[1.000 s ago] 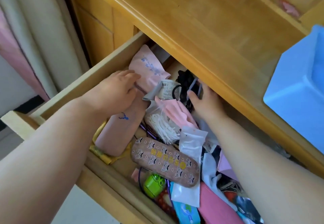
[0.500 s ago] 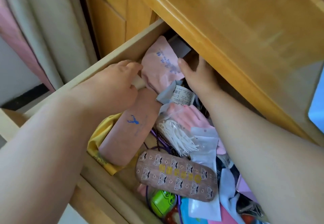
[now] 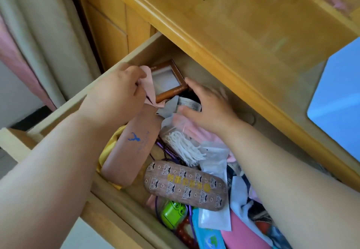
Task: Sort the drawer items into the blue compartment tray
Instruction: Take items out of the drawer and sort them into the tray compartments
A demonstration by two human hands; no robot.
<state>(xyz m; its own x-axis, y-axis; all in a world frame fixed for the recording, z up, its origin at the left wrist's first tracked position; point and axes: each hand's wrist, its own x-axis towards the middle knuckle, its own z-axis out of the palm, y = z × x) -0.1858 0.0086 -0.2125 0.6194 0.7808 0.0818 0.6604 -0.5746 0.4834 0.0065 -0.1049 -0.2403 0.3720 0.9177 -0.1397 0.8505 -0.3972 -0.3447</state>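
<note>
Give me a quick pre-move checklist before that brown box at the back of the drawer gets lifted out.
1. Left hand grips pink cloth, pulled off the box: ok.
2. Brown box top uncovered: ok.
3. Right hand on the box: not ok, open beside it.
4. Box free of clutter: cannot tell, its near edge is hidden.
5. Blue tray within view on desk: ok.
6. Which tray compartment is free: cannot tell.

blue tray [image 3: 339, 100], pink case [image 3: 132, 151] (blue deer)
</note>
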